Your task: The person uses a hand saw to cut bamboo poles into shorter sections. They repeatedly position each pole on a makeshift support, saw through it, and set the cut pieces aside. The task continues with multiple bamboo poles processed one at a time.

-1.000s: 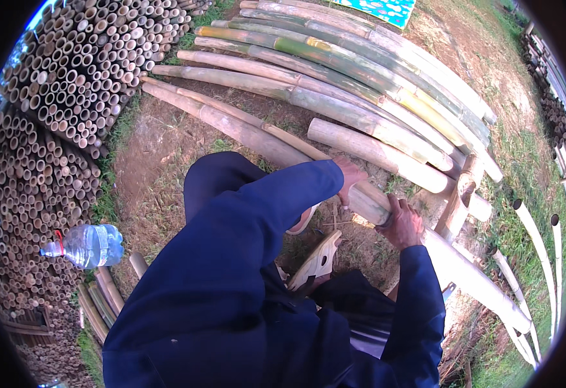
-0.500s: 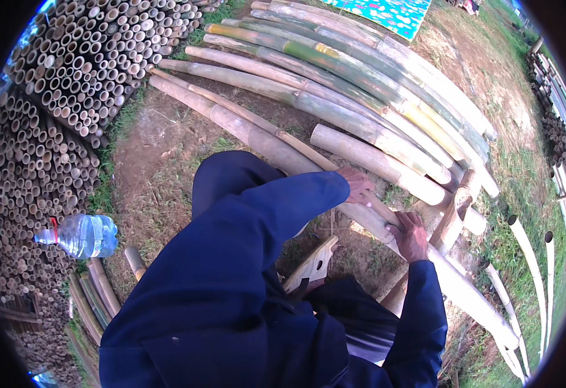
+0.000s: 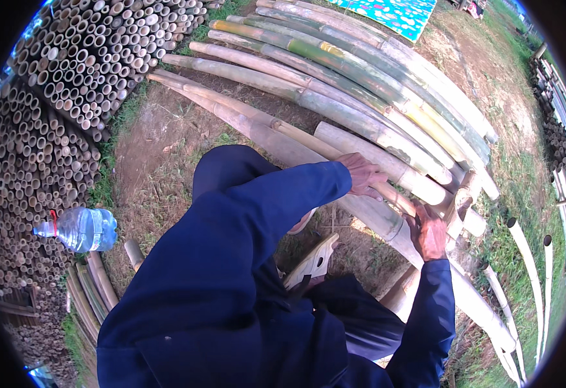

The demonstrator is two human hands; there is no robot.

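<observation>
A thin bamboo pole (image 3: 305,139) runs from the far left to the middle right, over a thicker pale bamboo pole (image 3: 373,213). My left hand (image 3: 360,173) is closed around the thin pole a little short of its right end. At that end my right hand (image 3: 428,231) grips it, fingers bent over the tip. Under my hands the thick pole continues toward the lower right. An upright bamboo post (image 3: 459,205) with a notched top stands just beyond my right hand. Between my legs is a pale flat piece with a dark hole (image 3: 312,262).
Several long bamboo poles (image 3: 341,64) lie side by side beyond my hands, with a short thick length (image 3: 380,158) nearest. Stacked bamboo (image 3: 69,84) fills the left side. A clear plastic bottle (image 3: 89,229) with a red band is at the left. Thin poles (image 3: 529,271) lie at the right.
Both hands have shifted the thin pole's right end slightly right and away from me. It now sits farther apart from the thick pole there.
</observation>
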